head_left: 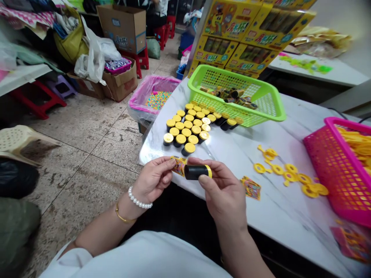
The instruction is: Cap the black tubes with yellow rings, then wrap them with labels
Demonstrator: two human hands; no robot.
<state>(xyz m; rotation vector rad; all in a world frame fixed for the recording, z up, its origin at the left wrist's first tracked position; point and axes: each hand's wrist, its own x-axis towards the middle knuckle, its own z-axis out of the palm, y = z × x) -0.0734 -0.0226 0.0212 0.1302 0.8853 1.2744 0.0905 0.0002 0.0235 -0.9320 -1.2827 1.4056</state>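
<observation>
Smooth plastic tube [196, 172]; label [179, 166], probably glossy paper; shiny tabletop [232, 148].

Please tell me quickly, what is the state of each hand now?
Left hand: closed, pinching a small printed piece.
Right hand: closed, holding a black cylinder with a yellow end.

Down on our left, a cream stool [16, 137] stands on the stained floor [95, 162], a black bag [19, 178] close beside it and a green sack [19, 231] nearer us! Further back we find a purple stool [61, 85], and there's the carton [121, 27], up on a red stool [142, 59]. An olive bag [71, 40] sags to its left, a white bag [94, 50] draping over a box [123, 83]. Beyond, we catch a seated person [155, 17]; far right, lime pieces [313, 65] lie on a side table [342, 76].
</observation>
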